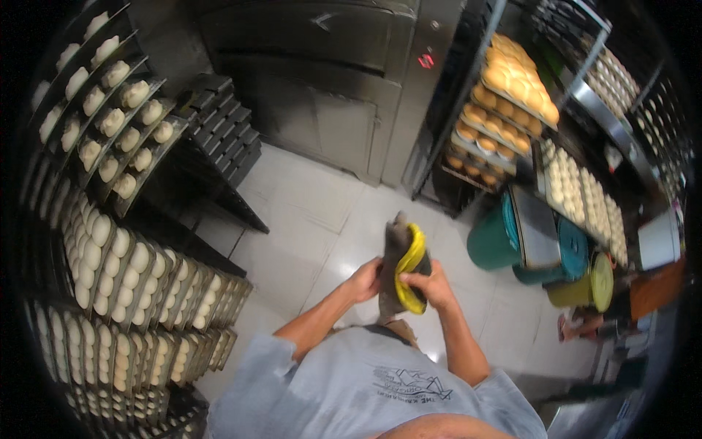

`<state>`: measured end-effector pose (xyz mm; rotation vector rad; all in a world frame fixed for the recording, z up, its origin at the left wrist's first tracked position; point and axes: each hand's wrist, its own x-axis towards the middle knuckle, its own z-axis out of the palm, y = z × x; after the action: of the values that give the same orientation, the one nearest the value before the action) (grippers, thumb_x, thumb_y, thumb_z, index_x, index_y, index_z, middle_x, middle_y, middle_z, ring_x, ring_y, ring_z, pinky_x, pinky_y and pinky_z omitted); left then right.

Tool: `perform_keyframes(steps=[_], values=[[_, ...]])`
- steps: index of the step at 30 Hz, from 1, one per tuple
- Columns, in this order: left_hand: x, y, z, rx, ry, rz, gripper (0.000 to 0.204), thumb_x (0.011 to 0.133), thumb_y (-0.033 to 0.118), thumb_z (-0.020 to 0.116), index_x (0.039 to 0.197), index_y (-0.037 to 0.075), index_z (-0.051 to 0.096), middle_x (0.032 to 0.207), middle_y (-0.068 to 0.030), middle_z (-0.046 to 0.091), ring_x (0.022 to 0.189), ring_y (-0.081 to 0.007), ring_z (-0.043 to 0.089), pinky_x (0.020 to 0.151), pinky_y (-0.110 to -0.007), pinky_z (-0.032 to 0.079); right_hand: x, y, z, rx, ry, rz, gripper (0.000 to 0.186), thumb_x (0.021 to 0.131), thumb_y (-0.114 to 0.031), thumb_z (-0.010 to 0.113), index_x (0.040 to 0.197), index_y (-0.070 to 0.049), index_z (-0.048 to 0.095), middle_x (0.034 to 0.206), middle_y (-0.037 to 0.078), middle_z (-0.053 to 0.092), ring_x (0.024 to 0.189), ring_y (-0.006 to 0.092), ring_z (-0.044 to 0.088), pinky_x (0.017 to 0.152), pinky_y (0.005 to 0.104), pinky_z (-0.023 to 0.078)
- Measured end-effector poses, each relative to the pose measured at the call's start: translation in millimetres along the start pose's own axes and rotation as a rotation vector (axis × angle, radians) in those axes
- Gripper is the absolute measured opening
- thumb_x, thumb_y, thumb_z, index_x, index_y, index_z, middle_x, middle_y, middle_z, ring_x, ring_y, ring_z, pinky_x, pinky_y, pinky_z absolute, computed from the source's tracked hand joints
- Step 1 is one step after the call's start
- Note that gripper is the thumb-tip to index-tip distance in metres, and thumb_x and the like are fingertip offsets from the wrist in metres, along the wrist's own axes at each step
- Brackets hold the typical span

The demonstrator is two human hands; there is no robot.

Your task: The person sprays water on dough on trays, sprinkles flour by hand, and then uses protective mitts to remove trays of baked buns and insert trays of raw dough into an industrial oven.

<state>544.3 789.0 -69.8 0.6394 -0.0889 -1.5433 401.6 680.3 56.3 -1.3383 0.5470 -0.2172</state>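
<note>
A dark grey padded item with a yellow edge (395, 249), apparently an oven mitt or folded pad, is held between both hands over the tiled floor, in front of my body. My left hand (365, 279) grips its left side, fingers partly hidden behind it. My right hand (430, 282) has closed on the right side, thumb lying across the yellow part.
Racks of pale dough trays (139, 285) line the left beside stacked black pans (227, 132). A steel door (344, 117) stands ahead. On the right are baked buns (515, 73), a dough tray (578, 197), lidded bins (488, 238) and another person's legs (578, 329).
</note>
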Motion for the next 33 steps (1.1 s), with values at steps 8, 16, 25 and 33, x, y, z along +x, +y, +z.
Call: perform_keyframes(steps=[8, 16, 25, 33], values=[[57, 65, -133, 0.246, 0.016, 0.254, 0.037, 0.102, 0.032, 0.047, 0.131, 0.01, 0.051, 0.123, -0.0051, 0.059, 0.11, -0.0173, 0.058, 0.096, -0.036, 0.05, 166, 0, 47, -0.215, -0.444, 0.01, 0.039, 0.079, -0.022, 0.08, 0.106, 0.001, 0.066, 0.096, 0.004, 0.068, 0.086, 0.0123, 0.061, 0.081, 0.0302, 0.05], [147, 264, -133, 0.07, 0.481, 0.437, 0.046, 0.101, 0.043, 0.04, 0.133, 0.012, 0.049, 0.13, -0.0033, 0.053, 0.115, -0.0169, 0.052, 0.098, -0.035, 0.044, 328, -58, 30, -0.31, -0.266, 0.052, 0.03, 0.08, -0.02, 0.078, 0.1, 0.0, 0.067, 0.086, 0.006, 0.069, 0.077, 0.0154, 0.062, 0.072, 0.032, 0.051], [181, 356, -185, 0.745, 0.812, 0.217, 0.056, 0.098, 0.049, 0.034, 0.139, 0.014, 0.045, 0.142, -0.004, 0.044, 0.127, -0.0195, 0.043, 0.108, -0.037, 0.033, 487, -36, -66, 0.121, 0.235, 0.05, 0.054, 0.088, -0.026, 0.072, 0.125, 0.008, 0.052, 0.118, 0.017, 0.063, 0.103, 0.027, 0.063, 0.093, 0.0387, 0.049], [229, 704, -204, 2.336, 1.166, 0.771, 0.064, 0.095, 0.054, 0.03, 0.145, 0.016, 0.041, 0.153, -0.0046, 0.037, 0.138, -0.0217, 0.035, 0.116, -0.039, 0.024, 424, -6, -100, 0.281, 0.55, 0.056, 0.054, 0.091, -0.031, 0.068, 0.13, 0.001, 0.049, 0.119, 0.01, 0.06, 0.105, 0.0219, 0.06, 0.093, 0.0379, 0.048]])
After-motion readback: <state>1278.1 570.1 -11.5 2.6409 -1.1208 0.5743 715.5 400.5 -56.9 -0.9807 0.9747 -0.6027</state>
